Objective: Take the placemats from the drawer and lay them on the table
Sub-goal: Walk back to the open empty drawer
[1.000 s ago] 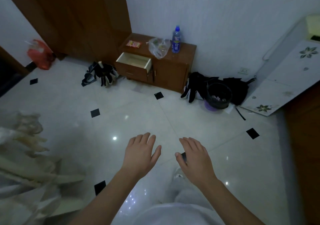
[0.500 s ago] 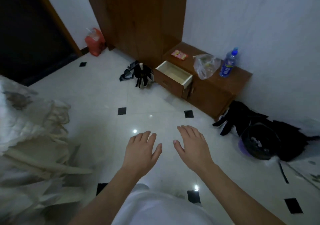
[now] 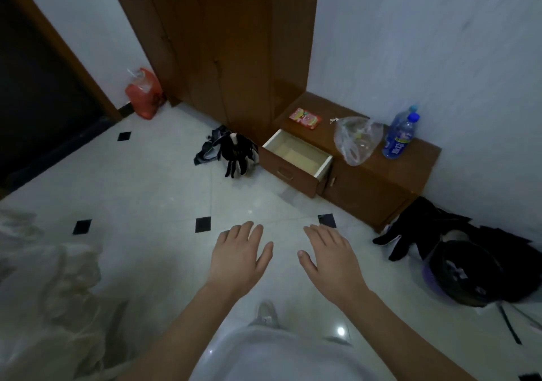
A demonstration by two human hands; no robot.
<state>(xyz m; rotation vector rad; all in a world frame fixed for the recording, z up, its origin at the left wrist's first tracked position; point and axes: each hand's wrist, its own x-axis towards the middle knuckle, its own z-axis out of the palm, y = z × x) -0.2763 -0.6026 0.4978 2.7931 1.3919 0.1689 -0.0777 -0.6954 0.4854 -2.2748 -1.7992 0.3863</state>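
The drawer of a low brown cabinet stands pulled out; its pale inside shows and I see no placemat in it. My left hand and my right hand hover palm down side by side above the white tiled floor, well short of the drawer. Both hands have straight, spread fingers and hold nothing. No table is in view.
On the cabinet top lie a red packet, a clear plastic bag and a blue bottle. Black gloves lie left of the drawer. A dark bin and black cloth sit right. White fabric fills the lower left.
The view has swung left and moved closer to the cabinet, so the drawer now looks larger and nearer. Both hands stay outstretched and hold nothing.
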